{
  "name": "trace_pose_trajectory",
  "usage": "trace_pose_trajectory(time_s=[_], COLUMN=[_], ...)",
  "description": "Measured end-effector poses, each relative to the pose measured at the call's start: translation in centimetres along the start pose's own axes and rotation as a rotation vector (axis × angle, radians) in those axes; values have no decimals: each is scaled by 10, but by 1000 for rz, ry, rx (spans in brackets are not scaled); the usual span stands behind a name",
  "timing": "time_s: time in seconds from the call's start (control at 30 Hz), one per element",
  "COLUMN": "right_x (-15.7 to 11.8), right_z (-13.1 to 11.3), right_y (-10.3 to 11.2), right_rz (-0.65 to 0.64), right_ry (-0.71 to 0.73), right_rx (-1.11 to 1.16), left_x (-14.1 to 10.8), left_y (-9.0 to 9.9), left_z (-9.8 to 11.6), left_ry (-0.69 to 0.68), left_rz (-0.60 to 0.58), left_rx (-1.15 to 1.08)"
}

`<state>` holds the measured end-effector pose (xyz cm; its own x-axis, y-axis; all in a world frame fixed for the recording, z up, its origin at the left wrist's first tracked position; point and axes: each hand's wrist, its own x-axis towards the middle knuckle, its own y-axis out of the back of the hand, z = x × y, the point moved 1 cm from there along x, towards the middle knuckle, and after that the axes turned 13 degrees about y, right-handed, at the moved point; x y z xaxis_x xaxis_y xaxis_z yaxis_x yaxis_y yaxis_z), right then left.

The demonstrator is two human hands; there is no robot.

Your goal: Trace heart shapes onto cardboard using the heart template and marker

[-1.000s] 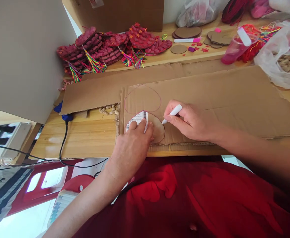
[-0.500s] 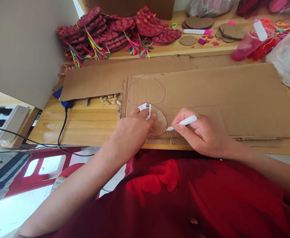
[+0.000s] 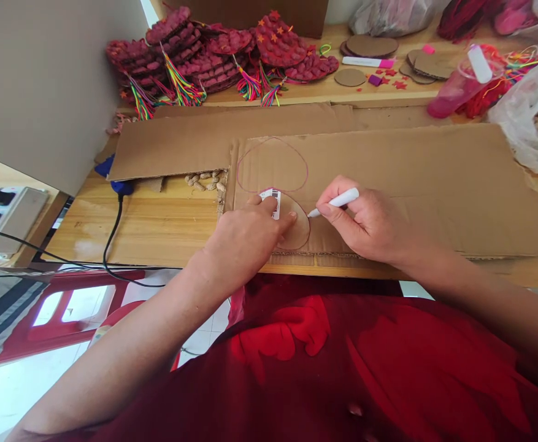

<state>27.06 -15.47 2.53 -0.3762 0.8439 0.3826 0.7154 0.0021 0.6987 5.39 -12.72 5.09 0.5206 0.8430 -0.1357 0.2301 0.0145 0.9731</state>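
Observation:
A rounded cardboard template (image 3: 297, 232) with a white barcode label (image 3: 276, 205) lies on a large cardboard sheet (image 3: 411, 178). My left hand (image 3: 254, 230) rests on the template with its fingers spread, pressing it flat; nothing is gripped. My right hand (image 3: 365, 221) pinches a white marker (image 3: 343, 197), whose tip touches the template's right edge. A pink line runs round that edge. Above the template, a pink rounded outline (image 3: 307, 169) is drawn on the sheet.
Red peanut-covered pieces with tassels (image 3: 199, 58) fill the back left. Cardboard discs (image 3: 370, 45), a pink cup (image 3: 457, 92) and a plastic bag (image 3: 526, 123) stand behind. Peanuts (image 3: 204, 179) and a black cable (image 3: 113, 230) lie at the left.
My right hand has moved the marker tip upward along the template's right edge. My left hand stays on the template, its thumb slightly farther right.

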Motion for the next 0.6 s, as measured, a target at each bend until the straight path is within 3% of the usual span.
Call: trace_pose_trajectory(time_s=[0.23, 0.6], right_x=[-14, -18], right_z=[-17, -25], right_y=[0, -3], right_rz=[-56, -57], right_ry=[2, 32], right_rx=[33, 33], left_x=[2, 8], left_y=[1, 1], left_z=[-3, -11], left_ry=[-21, 5], left_rz=[5, -36], left_rx=[6, -20])
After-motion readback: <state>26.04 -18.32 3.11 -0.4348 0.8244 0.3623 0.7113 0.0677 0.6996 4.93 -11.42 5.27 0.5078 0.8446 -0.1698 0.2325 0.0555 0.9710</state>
